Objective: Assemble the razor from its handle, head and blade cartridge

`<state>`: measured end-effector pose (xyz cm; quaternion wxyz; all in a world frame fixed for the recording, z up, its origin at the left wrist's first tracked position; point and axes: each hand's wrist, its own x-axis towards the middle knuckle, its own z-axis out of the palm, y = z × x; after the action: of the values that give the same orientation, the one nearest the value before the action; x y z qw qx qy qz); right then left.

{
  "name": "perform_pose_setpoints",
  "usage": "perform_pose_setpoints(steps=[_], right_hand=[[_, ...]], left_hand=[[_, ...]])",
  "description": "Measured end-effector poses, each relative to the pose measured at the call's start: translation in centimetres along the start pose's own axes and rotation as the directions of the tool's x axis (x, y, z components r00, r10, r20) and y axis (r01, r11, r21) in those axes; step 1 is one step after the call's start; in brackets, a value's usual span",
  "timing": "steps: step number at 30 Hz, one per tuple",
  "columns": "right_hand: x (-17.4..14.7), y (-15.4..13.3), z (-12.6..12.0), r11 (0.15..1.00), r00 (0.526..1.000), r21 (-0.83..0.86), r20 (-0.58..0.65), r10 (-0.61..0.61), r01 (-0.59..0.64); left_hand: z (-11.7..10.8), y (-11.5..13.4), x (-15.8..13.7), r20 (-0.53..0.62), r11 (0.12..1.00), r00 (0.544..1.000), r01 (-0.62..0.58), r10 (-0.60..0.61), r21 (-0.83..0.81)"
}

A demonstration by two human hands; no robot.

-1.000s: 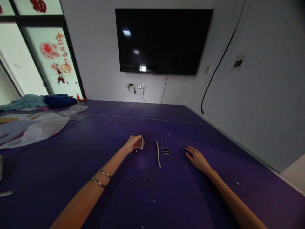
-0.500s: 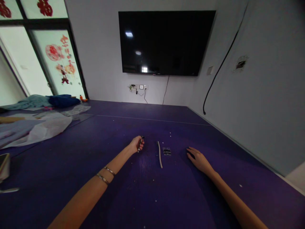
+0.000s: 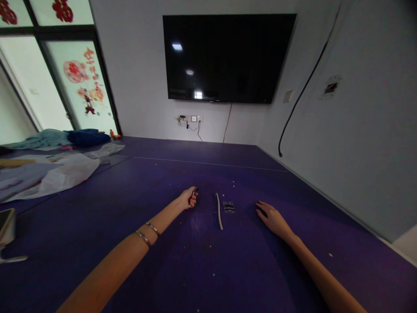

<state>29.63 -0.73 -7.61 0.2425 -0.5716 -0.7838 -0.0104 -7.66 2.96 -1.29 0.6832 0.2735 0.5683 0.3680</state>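
Note:
My left hand is closed around a small, slim dark-and-silver object, which pokes out above the fingers; the grip hides most of it, so its kind is unclear. To the right of that hand lies a white toothbrush, its darker head pointing away from me. Beside the toothbrush sits a small clear pack with dark pieces inside. My right hand rests palm down on the purple surface, fingers stretched out and holding nothing, a little right of the pack.
Clear plastic sheeting and folded cloths lie at the left. A pale-edged object stands at the near left edge. White specks dot the surface. A television hangs on the wall, and a black cable dangles at the right.
My left hand has turned slightly, so less of the held object shows below the fingers. My right hand, the toothbrush and the pack stay in place.

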Motion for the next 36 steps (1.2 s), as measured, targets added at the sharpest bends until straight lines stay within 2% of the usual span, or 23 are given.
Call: perform_pose_setpoints(steps=[7,26,32,36], right_hand=[[0.0,-0.2,-0.1,1.000,1.000,-0.004,0.007,-0.002,0.002],[0.0,-0.2,-0.2,1.000,1.000,-0.019,0.023,0.006,-0.006],[0.0,-0.2,0.0,1.000,1.000,-0.004,0.002,0.008,-0.008],[0.2,0.3,0.0,0.999,1.000,0.037,-0.004,0.002,-0.002]], left_hand=[[0.4,-0.1,-0.4,0.020,0.999,0.999,0.038,-0.039,0.024],[0.6,-0.6,-1.2,0.012,0.997,1.000,0.023,-0.024,0.076],[0.7,-0.7,-1.3,-0.001,0.994,0.999,-0.032,0.033,0.104],[0.8,-1.0,-1.6,-0.012,0.979,0.985,-0.173,0.175,0.105]])
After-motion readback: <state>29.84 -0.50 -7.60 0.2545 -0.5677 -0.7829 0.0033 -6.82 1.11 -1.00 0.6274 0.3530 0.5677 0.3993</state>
